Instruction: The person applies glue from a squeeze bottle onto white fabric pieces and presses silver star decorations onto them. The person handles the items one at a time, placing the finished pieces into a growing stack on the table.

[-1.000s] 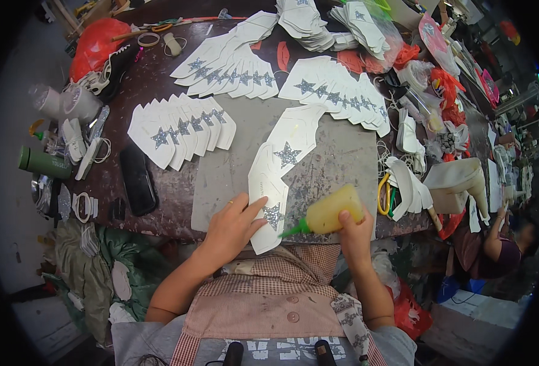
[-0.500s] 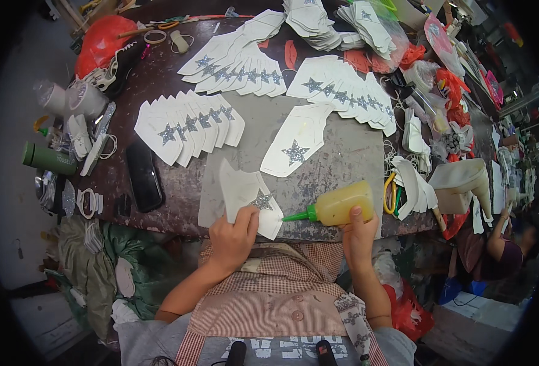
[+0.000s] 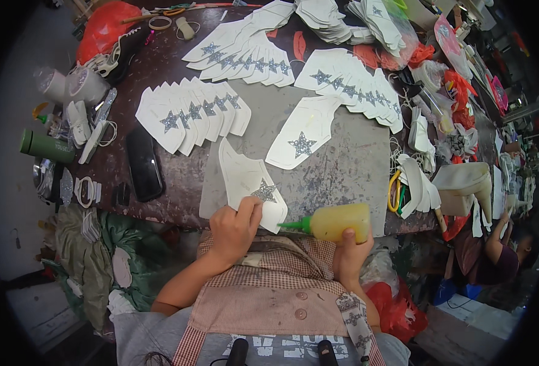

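My left hand (image 3: 234, 230) is closed at the lower left edge of a white shoe-upper piece (image 3: 241, 174), its fingertips near the silver glitter star (image 3: 264, 190) on it. The piece lies at the near edge of a grey board, its tall curved end pointing away from me. In my right hand (image 3: 350, 259) is a squeeze bottle (image 3: 342, 222) of yellowish liquid, tipped sideways with the thumb on its side. Its green nozzle (image 3: 294, 225) points left, the tip at the piece's near corner. Another white piece with a star (image 3: 299, 131) lies just beyond.
Fanned rows of starred white pieces (image 3: 190, 116) cover the table's far side. A black phone (image 3: 143, 163) lies left, near a green flask (image 3: 45, 145). Yellow-handled scissors (image 3: 394, 192) and a cream shoe last (image 3: 464, 183) are at right. A co-worker (image 3: 502, 259) sits far right.
My right hand and the bottle have come slightly lower and nearer to me, with the nozzle tip now at the piece's near corner. My left hand stays at the piece's edge.
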The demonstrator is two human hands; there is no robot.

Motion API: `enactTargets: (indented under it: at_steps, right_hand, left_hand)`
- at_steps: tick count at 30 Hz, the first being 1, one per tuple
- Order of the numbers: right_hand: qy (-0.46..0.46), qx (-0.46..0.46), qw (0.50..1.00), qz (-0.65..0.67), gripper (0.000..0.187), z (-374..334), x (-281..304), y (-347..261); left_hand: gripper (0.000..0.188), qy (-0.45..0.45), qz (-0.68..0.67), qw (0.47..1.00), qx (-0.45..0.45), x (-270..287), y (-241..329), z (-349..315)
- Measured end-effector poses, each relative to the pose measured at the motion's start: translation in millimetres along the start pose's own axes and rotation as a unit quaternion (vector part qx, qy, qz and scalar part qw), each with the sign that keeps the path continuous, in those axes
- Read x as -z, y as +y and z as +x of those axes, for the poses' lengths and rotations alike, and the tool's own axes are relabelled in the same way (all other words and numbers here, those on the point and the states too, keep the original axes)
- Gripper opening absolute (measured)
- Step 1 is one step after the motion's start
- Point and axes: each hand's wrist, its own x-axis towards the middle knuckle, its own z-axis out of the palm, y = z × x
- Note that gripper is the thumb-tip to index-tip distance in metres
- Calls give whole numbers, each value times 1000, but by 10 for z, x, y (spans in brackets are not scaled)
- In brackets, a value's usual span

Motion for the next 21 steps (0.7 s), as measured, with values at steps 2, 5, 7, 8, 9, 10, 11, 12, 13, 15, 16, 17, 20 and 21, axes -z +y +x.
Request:
enactTargets:
  at_steps: [2, 5, 7, 8, 9, 10, 11, 12, 13, 15, 16, 17, 20, 21]
  right_hand:
    - [-1, -9, 1000, 0, 62, 15, -14, -41]
    - [-65, -8, 990, -129, 68, -166, 48, -40]
    - [-83, -73, 992, 60, 71, -120, 171, 131]
    - [-59, -62, 989, 117, 70, 27, 115, 27]
    - [-33, -54, 983, 172, 69, 161, 79, -98]
    - [-37, -24, 978, 203, 67, 359, 145, -90]
    - [-35, 9, 972, 233, 65, 564, 246, -69]
    - [-15, 28, 969, 245, 63, 710, 299, -32]
    - [2, 24, 964, 264, 63, 799, 297, 7]
    - [37, 12, 953, 300, 62, 904, 315, 82]
    - [25, 12, 950, 312, 64, 912, 339, 101]
    - [18, 9, 948, 318, 62, 915, 349, 127]
    - [19, 8, 945, 326, 61, 897, 345, 160]
    - [13, 4, 943, 333, 61, 890, 347, 156]
  left_hand:
    - [16, -17, 14, 1000, 10, 7, -10, -27]
    - [18, 19, -42, 999, 22, -3, -14, -34]
    - [20, 44, -146, 984, 94, 114, -38, 35]
    - [22, 41, -219, 962, 158, 239, -35, 58]
    - [24, 37, -296, 929, 218, 336, -53, 87]
    - [29, 65, -279, 938, 193, 477, -230, 137]
    - [32, 129, -334, 906, 227, 643, -300, 316]
    - [36, 157, -318, 902, 245, 835, -466, 467]
    - [38, 186, -335, 886, 262, 968, -687, 627]
    - [41, 199, -335, 882, 264, 1130, -1198, 912]
    - [43, 158, -295, 903, 268, 1135, -1569, 953]
    - [44, 139, -287, 914, 251, 1091, -1847, 942]
    - [50, 57, -200, 951, 231, 1000, -2249, 972]
    - [52, 78, -81, 973, 200, 1004, -2279, 933]
